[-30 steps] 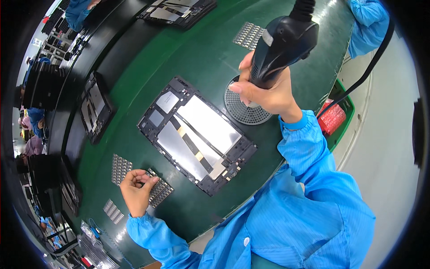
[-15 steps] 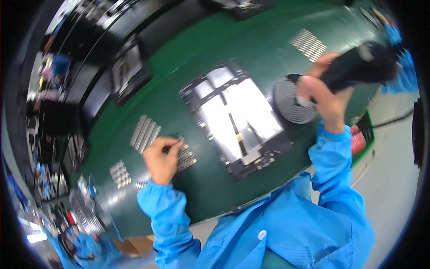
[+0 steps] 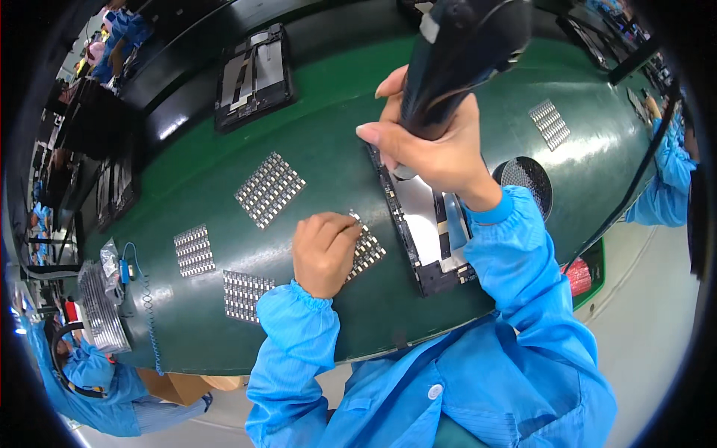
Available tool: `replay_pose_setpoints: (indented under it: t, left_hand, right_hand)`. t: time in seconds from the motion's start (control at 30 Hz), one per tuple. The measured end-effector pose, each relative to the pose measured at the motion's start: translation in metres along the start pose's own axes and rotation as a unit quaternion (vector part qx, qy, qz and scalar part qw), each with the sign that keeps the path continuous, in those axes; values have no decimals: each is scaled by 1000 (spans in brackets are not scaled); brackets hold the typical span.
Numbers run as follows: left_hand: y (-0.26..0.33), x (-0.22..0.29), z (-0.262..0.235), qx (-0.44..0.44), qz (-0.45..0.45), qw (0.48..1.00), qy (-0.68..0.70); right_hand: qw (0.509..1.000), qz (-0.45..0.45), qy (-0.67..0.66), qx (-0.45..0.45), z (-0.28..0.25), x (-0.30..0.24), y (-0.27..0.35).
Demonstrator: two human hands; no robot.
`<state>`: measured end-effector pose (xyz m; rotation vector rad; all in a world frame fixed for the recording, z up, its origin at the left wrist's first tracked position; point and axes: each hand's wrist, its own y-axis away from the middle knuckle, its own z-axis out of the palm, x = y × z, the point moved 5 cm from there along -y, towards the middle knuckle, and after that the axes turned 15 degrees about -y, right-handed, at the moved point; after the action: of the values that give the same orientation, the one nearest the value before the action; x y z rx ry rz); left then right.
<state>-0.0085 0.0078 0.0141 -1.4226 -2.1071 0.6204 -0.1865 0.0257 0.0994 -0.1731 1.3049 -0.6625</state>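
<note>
My right hand [image 3: 441, 153] is wrapped round a bulky black hand-held tool [image 3: 467, 56], raised over the table; its exact kind is unclear. Below it lies an opened tablet [image 3: 418, 224] with silver panels and a dark frame, partly covered by my hand and sleeve. My left hand [image 3: 325, 252], fingers curled and closed, rests at the edge of a sheet of small black-and-white parts [image 3: 367, 252], left of the tablet. Whatever its fingertips pinch is hidden. Right of my right forearm sits a round black dish [image 3: 534, 179] with a grey patterned surface.
More sheets of small parts lie on the green table: a larger one [image 3: 270, 188], two at left [image 3: 194, 250] [image 3: 245, 295], one at right [image 3: 550, 124]. Another opened tablet [image 3: 255, 69] stands farther back. A green bin [image 3: 597, 269] is at lower right, near a black cable. Other people sit at both sides.
The view has turned and shifted. My right hand has brought the black tool from beyond the round dish to over the tablet. My left hand stays at the parts sheet, fingers closed.
</note>
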Motion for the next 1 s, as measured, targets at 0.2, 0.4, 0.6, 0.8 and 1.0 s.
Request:
replay_pose_setpoints:
  t: [0.2,0.4,0.6,0.8,1.0]
  left_hand:
    - [13,24,0,-36,59,994,89]
    - [6,-5,-5,-32,-24,998,58]
    - [4,-10,-11,-7,-89,993,82]
    - [10,-13,-11,7,-137,982,129]
    - [18,-16,-7,-13,-223,955,193]
  right_hand:
    - [999,26,10,-16,10,18,-5]
    - [999,22,16,-19,10,22,-4]
    - [999,18,21,-20,8,25,-4]
    - [1000,18,19,-17,9,27,-3]
    - [999,4,20,-32,10,25,-2]
